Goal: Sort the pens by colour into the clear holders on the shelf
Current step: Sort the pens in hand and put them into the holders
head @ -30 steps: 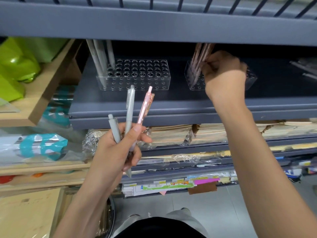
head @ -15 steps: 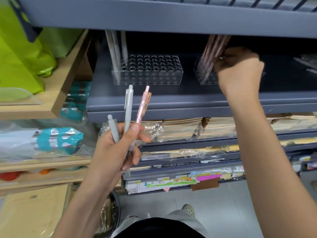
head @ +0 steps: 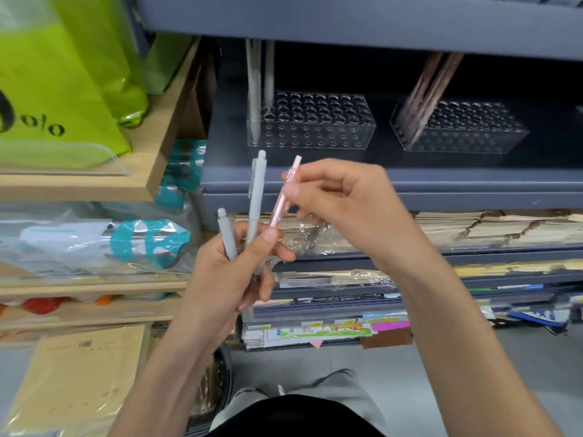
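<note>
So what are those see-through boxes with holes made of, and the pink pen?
The left holder and right holder look like hard glossy plastic, probably acrylic: the shelf shows through their walls. The pink pen seems smooth, slightly see-through plastic, lightly shiny.

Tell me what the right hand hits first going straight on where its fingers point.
Pointing left, the right hand pinches the pink pen; beyond that, probably the taller grey pen in the left hand, depth unclear.

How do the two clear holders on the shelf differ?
The left holder carries grey pens; the right holder carries pinkish pens. The left holder's pens stand nearly upright; the right holder's lean rightward. Both are clear blocks with grids of holes, pens at the left end.
</note>
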Tool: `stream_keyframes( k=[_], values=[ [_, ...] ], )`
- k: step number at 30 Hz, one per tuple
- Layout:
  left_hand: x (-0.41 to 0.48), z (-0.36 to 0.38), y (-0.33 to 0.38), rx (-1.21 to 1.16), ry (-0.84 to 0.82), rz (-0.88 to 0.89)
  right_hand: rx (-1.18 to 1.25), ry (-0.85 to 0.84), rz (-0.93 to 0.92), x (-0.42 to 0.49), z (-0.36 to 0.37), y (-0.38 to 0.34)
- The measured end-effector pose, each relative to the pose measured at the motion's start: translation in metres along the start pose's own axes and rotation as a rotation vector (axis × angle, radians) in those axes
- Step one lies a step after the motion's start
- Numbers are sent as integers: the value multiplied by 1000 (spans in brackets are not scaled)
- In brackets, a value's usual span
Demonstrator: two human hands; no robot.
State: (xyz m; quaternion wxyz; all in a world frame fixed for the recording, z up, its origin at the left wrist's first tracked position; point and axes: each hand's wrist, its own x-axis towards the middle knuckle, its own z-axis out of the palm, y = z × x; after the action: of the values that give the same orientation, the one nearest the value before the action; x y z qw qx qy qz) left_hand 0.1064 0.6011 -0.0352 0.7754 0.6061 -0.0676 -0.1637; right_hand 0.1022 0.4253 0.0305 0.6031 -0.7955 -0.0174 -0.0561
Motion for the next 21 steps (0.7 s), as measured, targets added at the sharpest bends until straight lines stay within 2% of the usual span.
stream_keyframes(
  k=[3,6,8,12,14,17,21],
  values=[
    [0,-3,4,-16,-15,-12,81,-21,12,4,2,0],
    [3,-3,4,-24,-19,-12,167,131,-19,5,-4,2],
    [5,-1,3,-30,-30,-8,185,176,-38,3,-9,4],
    [12,14,1,-11,-69,1,121,19,6,-7,-16,12],
    [17,24,0,0,-80,7,120,1,10,-10,-27,15],
    [23,39,-2,26,-87,12,143,128,-26,-13,-54,16],
    [27,62,-6,5,-86,-1,156,401,-78,-15,-108,20]
  ],
)
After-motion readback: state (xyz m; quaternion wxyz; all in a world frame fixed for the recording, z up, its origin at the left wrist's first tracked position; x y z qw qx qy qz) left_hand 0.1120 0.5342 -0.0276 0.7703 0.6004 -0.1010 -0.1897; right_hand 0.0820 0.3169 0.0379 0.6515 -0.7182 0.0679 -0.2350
